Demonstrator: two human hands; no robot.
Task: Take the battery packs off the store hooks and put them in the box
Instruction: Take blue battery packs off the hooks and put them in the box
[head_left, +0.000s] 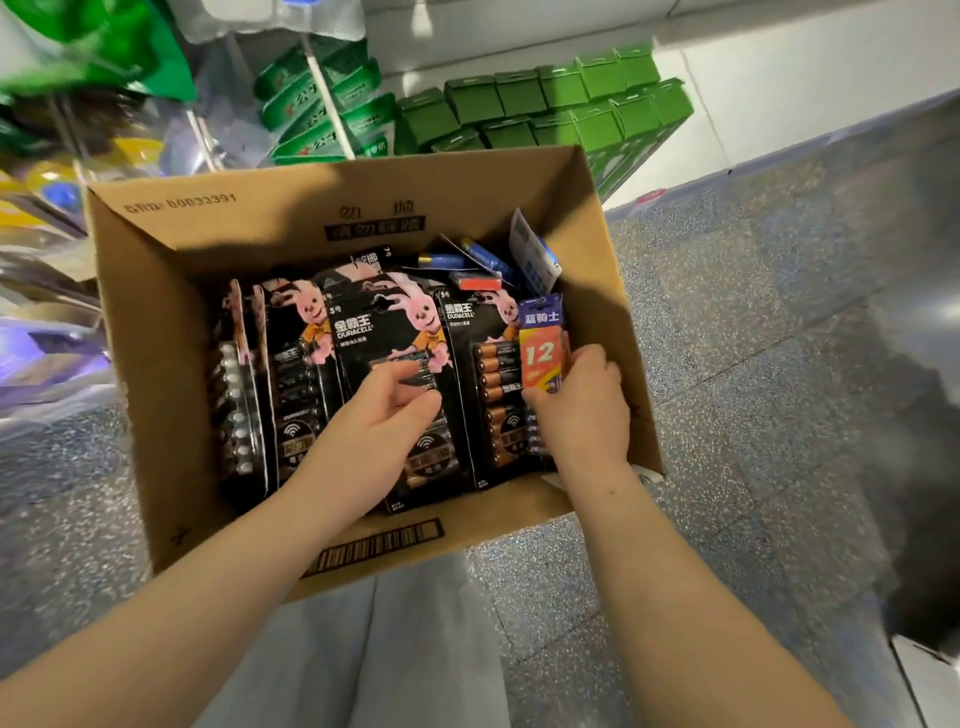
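Note:
An open cardboard box (156, 291) stands on the floor in front of me. Several black battery packs with a pink rabbit (358, 332) stand in rows inside it. Loose blue packs (485, 260) lie in its far right corner. My left hand (387, 415) rests on the middle black pack, thumb and fingers pinching its blister. My right hand (582, 400) grips a blue and orange battery pack marked 12 (541, 343), held upright against the box's right wall. No store hooks are visible.
Green cartons (545, 104) are stacked on a low shelf beyond the box. Blurred goods in bags (57, 208) hang at the left. Speckled grey floor (753, 364) stretches to the right. My light trousers (395, 649) show below the box.

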